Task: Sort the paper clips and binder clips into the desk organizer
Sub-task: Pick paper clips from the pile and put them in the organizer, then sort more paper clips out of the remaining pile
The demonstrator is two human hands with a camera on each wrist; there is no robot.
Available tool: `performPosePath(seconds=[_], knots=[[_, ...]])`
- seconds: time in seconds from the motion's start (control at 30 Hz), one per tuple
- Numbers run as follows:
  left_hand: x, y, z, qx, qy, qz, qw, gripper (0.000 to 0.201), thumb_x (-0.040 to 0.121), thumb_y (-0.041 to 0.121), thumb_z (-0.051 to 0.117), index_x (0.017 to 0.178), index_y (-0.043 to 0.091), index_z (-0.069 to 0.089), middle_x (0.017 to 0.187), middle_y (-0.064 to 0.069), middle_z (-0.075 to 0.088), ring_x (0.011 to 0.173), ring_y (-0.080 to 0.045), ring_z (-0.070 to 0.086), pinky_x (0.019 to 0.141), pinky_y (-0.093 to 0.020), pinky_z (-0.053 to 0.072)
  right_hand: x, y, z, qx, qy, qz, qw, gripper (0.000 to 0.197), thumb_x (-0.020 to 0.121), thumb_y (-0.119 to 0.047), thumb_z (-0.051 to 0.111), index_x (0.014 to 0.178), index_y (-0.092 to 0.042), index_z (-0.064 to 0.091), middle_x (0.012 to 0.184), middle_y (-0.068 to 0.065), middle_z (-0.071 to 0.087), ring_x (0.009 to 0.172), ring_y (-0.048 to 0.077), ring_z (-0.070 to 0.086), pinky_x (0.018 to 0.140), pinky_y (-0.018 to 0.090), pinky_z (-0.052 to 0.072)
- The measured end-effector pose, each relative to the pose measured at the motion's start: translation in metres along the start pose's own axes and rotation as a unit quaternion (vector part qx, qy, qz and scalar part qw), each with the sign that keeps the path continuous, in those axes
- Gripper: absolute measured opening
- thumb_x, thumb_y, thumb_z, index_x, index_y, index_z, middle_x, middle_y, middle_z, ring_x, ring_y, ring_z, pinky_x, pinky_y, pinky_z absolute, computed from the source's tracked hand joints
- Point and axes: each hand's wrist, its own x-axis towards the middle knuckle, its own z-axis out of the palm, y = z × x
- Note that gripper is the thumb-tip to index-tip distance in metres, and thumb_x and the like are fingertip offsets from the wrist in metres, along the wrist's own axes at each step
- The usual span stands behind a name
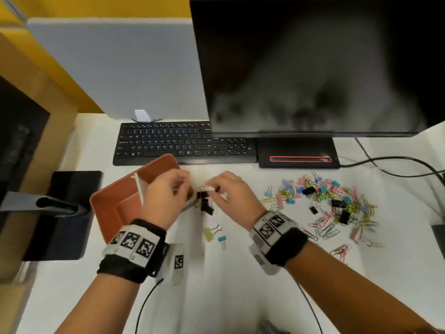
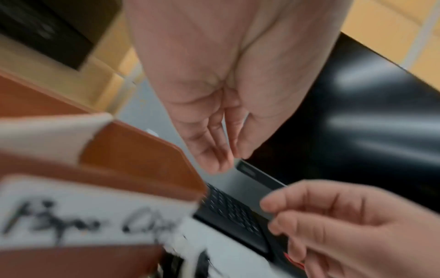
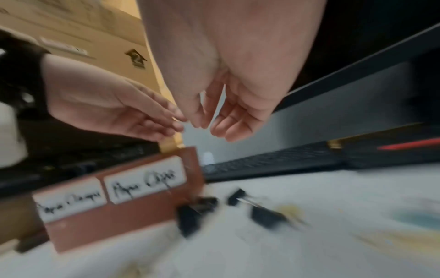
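A brown desk organizer (image 1: 113, 206) with two handwritten white labels (image 3: 145, 182) stands left of centre on the white desk. Several black binder clips (image 1: 205, 201) lie on the desk against its right end, also blurred in the right wrist view (image 3: 195, 212). My left hand (image 1: 179, 189) hovers over the organizer's right end, fingers relaxed and holding nothing (image 2: 228, 159). My right hand (image 1: 212, 189) hangs just above the black clips, loosely curled and empty (image 3: 209, 127). A mixed pile of coloured paper clips and binder clips (image 1: 332, 203) lies to the right.
A yellow binder clip (image 1: 212, 232) and a blue one (image 1: 222, 239) lie nearer me. A black keyboard (image 1: 183, 143), the monitor (image 1: 313, 68) and its base (image 1: 298, 153) stand behind. Cables (image 1: 397, 165) run at the right. A black stand (image 1: 62, 213) is at the left.
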Motion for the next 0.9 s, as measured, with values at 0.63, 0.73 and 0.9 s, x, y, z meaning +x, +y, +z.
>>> performPosePath(seconds=[0.63, 0.73, 0.9], knots=[[0.012, 0.048, 0.200, 0.162, -0.175, 0.060, 0.969, 0.019, 0.086, 0.005, 0.054, 0.101, 0.010, 0.063, 0.101, -0.012, 0.059, 0.097, -0.028, 0.055, 0.082, -0.030, 0.040, -0.048, 0.164, -0.084, -0.187, 0.013, 0.164, 0.969, 0.011, 0.085, -0.021, 0.060, 0.093, -0.019, 0.068, 0.099, 0.004, 0.064, 0.094, 0.021, 0.058, 0.082, 0.037, 0.050], [0.011, 0.050, 0.200, 0.167, -0.172, 0.046, 0.970, 0.021, 0.088, 0.004, 0.050, 0.106, 0.010, 0.061, 0.103, -0.012, 0.061, 0.097, -0.027, 0.056, 0.082, -0.029, 0.041, -0.053, 0.165, -0.085, -0.188, 0.016, 0.146, 0.971, 0.013, 0.086, -0.016, 0.057, 0.091, -0.017, 0.069, 0.099, 0.003, 0.066, 0.094, 0.020, 0.059, 0.081, 0.036, 0.051], [0.011, 0.047, 0.200, 0.161, -0.191, 0.031, 0.968, 0.017, 0.089, 0.007, 0.049, 0.098, 0.012, 0.063, 0.104, -0.010, 0.059, 0.094, -0.024, 0.057, 0.079, -0.024, 0.040, -0.056, 0.169, -0.094, -0.137, 0.014, 0.176, 0.975, 0.016, 0.087, -0.012, 0.055, 0.100, -0.015, 0.062, 0.093, 0.003, 0.069, 0.090, 0.020, 0.061, 0.081, 0.035, 0.052]])
